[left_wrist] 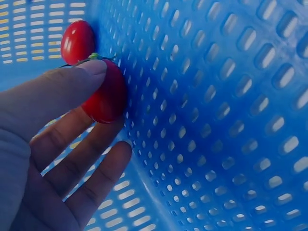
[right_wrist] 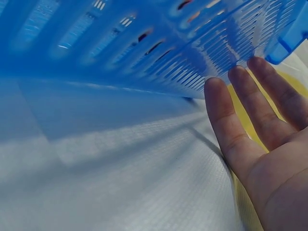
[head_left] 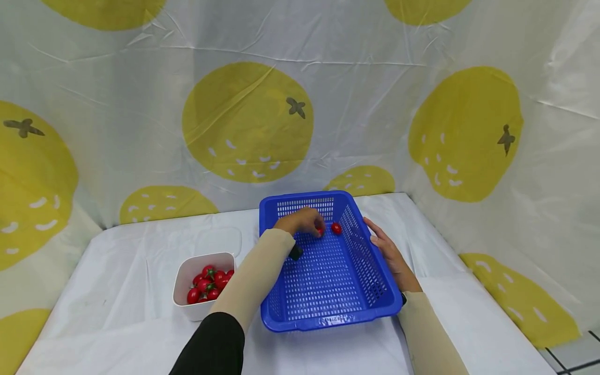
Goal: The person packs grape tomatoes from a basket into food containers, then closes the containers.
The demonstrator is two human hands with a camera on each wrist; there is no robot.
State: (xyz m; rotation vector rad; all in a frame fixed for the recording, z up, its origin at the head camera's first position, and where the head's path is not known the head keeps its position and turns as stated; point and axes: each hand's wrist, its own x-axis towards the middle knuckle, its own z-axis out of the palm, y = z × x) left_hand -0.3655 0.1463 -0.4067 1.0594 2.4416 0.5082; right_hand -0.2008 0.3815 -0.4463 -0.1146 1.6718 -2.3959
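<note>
Open basket [head_left: 375, 281] floor beside tomatoes [head_left: 336, 228]; walls all round.

A small, round, shiny red cherry tomato [left_wrist: 107, 98] with a green stalk is pinched by the thumb and fingers of the left hand [head_left: 303, 221]. It is held low inside the blue plastic basket with many little holes [head_left: 372, 271], near the far end. A second small red cherry tomato [head_left: 336, 228] is seen just beside it, lying on the basket floor close to the right wall. The basket is set flat on the white tabletop [head_left: 122, 271]. Its right wall is touched from outside by the straight fingers of the right hand [head_left: 390, 252].
</note>
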